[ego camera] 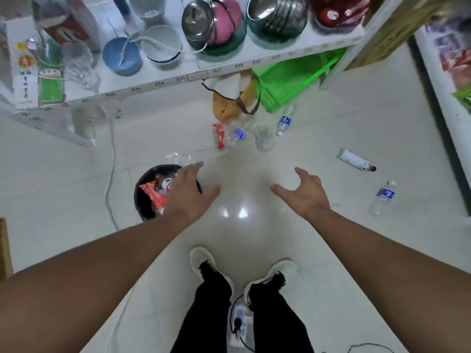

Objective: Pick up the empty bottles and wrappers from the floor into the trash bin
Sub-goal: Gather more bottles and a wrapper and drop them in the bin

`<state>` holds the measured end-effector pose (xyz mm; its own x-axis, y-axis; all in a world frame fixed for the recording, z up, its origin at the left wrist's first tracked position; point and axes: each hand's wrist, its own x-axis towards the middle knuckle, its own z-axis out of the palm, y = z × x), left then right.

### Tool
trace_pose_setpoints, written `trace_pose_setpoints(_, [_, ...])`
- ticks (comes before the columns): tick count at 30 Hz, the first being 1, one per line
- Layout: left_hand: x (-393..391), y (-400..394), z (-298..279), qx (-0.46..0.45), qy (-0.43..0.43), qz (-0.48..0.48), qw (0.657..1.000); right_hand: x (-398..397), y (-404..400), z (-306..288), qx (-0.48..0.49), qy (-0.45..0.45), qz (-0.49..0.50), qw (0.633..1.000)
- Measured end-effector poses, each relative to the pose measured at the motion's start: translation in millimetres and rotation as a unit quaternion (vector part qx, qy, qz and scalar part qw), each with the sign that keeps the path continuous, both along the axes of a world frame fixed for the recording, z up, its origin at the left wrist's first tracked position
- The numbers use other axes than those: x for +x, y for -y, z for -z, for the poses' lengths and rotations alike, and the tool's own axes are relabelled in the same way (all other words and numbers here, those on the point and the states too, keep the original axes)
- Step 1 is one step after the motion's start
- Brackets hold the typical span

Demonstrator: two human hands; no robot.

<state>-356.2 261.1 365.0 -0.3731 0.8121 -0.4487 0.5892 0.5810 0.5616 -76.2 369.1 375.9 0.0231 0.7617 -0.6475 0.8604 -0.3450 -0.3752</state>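
Observation:
A black trash bin [142, 197] stands on the floor at left, with red wrappers and a bottle inside. My left hand [188, 189] hovers over the bin's right rim, fingers spread, holding nothing. My right hand [305, 192] is open above bare floor. Ahead lies a cluster: a red wrapper [219, 135], a blue-labelled bottle [239, 135] and clear crushed bottles [263, 138]. Another blue-labelled bottle [285, 121] lies by the green basket. A white wrapper [355, 160] and a bottle [383, 198] lie at right. A clear wrapper [178, 157] sits behind the bin.
A white shelf [178, 77] with bowls and glassware overhangs the floor ahead. A green basket [293, 77] and a tan bag [232, 103] sit under it. A cable [110, 189] runs past the bin. A power strip [239, 324] lies between my feet. Another shelf [446, 98] borders the right.

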Motion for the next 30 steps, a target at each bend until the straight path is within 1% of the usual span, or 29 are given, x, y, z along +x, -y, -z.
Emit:
trace_pose_setpoints(3, [45.7, -24.7, -11.2, -0.017, -0.007, 0.009, 1.0, 65.5, 0.7, -12.9, -0.005, 0.006, 0.032, 0.999])
trace_pose_setpoints(7, [106.8, -54.3, -27.9, -0.013, -0.008, 0.03, 0.999, 144.5, -5.2, -35.0, -0.004, 0.011, 0.065, 0.998])
trace_pose_setpoints(15, [210.6, -110.5, -38.7, -0.028, -0.017, 0.097, 0.995, 260.6, -12.1, -42.2, -0.014, -0.013, 0.166, 0.986])
trace_pose_setpoints(23, [298.5, -145.4, -14.4, -0.034, -0.018, 0.17, 0.985, 345.8, -0.2, -26.0, -0.028, -0.018, 0.223, 0.974])
trace_pose_setpoints(30, [340.6, -163.6, 30.3, -0.077, 0.012, 0.213, 0.974, 372.9, 6.4, 4.2, -0.05, -0.012, 0.28, 0.959])
